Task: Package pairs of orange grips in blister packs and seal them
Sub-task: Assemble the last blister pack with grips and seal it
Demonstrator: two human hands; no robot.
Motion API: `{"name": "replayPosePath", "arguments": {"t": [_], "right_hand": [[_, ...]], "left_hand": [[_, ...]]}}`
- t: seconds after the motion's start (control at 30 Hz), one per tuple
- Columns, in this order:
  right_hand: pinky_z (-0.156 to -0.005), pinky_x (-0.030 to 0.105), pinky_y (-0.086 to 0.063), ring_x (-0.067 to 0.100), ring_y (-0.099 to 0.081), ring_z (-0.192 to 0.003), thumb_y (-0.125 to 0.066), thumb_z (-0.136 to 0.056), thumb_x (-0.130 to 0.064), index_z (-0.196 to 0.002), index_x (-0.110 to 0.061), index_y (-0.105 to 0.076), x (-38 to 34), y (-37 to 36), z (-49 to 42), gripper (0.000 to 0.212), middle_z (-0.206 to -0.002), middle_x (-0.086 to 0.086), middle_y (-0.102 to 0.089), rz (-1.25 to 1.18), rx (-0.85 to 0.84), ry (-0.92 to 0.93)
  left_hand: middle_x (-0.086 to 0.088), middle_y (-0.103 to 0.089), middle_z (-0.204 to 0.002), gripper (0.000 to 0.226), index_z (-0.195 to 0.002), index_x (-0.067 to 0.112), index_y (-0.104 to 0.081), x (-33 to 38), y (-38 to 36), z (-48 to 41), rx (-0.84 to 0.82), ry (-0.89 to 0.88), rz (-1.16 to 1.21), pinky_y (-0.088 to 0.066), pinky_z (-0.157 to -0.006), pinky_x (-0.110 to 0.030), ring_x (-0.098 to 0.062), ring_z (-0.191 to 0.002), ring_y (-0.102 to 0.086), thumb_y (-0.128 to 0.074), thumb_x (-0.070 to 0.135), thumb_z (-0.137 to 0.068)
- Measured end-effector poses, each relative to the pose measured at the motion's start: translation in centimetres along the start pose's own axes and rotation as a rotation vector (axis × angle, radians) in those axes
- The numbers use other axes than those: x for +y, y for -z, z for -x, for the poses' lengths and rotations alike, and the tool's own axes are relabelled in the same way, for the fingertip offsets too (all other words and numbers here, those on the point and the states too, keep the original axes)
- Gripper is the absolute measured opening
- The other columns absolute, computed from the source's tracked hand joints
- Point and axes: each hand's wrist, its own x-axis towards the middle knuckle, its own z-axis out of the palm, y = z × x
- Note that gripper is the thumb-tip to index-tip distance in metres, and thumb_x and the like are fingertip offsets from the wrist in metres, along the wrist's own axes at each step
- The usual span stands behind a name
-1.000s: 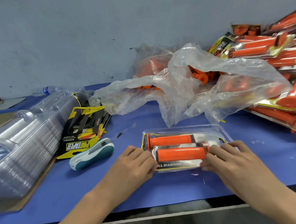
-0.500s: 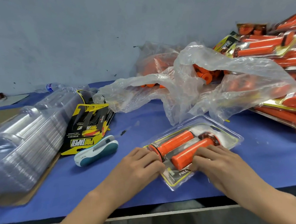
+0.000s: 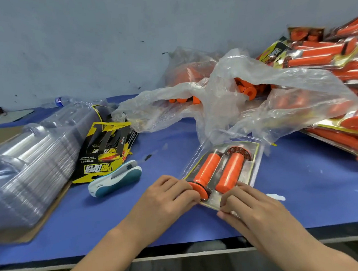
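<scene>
- Left hand (image 3: 167,196) is resting palm down on the near left corner of the blister pack (image 3: 225,170), fingers curled and close together, tips pressing the pack's edge beside the flanged end of the left grip (image 3: 206,171).
- Right hand (image 3: 248,204) is lying on the near right corner of the pack, fingers bent and narrow, thumb and fingertips pinching down on the pack's rim just below the right grip (image 3: 231,172).
- Neither hand is lifting anything; both are bearing on the pack, which is lying flat on the blue table (image 3: 304,190), tilted with its far end to the right.
- Two orange grips are sitting side by side inside the pack, over a yellow-edged card.
- One stapler (image 3: 115,179), white and teal, is lying left of the pack, apart from the left hand.
- One stack of printed cards (image 3: 105,151), black and yellow, is lying just behind the stapler.
- One tall stack of empty clear shells (image 3: 27,167) is sitting at far left.
- Crumpled clear bags (image 3: 245,101) with loose orange grips are lying behind the pack; the count of grips cannot be told.
- A heap of finished packs (image 3: 338,60) is piling at far right; number unclear.
- One water bottle (image 3: 59,101) is lying by the wall.
</scene>
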Motion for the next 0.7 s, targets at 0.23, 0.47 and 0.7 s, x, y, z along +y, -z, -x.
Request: {"name": "replayPosePath", "arguments": {"t": [0.23,0.47,0.7], "right_hand": [[-0.074,0.035,-0.051,0.021,-0.056,-0.066,-0.052,-0.090,-0.028,-0.075,-0.021,-0.063,-0.4,-1.3,-0.2,0.019,-0.076,-0.004,-0.057,0.168,0.067,-0.034],[-0.066,0.034,-0.049,0.018,-0.049,-0.065,-0.046,-0.098,-0.041,-0.075,-0.024,-0.057,0.3,-1.3,-0.5,0.031,-0.075,-0.007,-0.052,0.178,0.064,0.009],[-0.063,0.030,-0.046,0.016,-0.048,-0.063,-0.041,-0.099,-0.045,-0.073,-0.023,-0.058,0.7,-1.2,-1.0,0.038,-0.073,-0.007,-0.051,0.171,0.063,0.027]], "left_hand": [[0.002,-0.059,-0.086,0.011,-0.090,0.017,-0.066,1.9,-0.9,-0.9,0.059,-0.003,-0.114,-0.045,-0.073,-0.032,-0.021,-0.073,-0.051,-0.060,0.020,-0.099],[0.001,-0.056,-0.077,0.030,-0.078,0.017,-0.066,1.3,-0.9,-1.0,0.125,0.050,-0.141,-0.046,-0.064,-0.032,-0.019,-0.065,-0.049,-0.062,0.039,-0.098],[0.000,-0.054,-0.074,0.043,-0.070,0.016,-0.060,0.6,-1.0,-1.2,0.104,0.021,-0.220,-0.043,-0.057,-0.033,-0.019,-0.063,-0.047,-0.061,0.051,-0.095]]}}
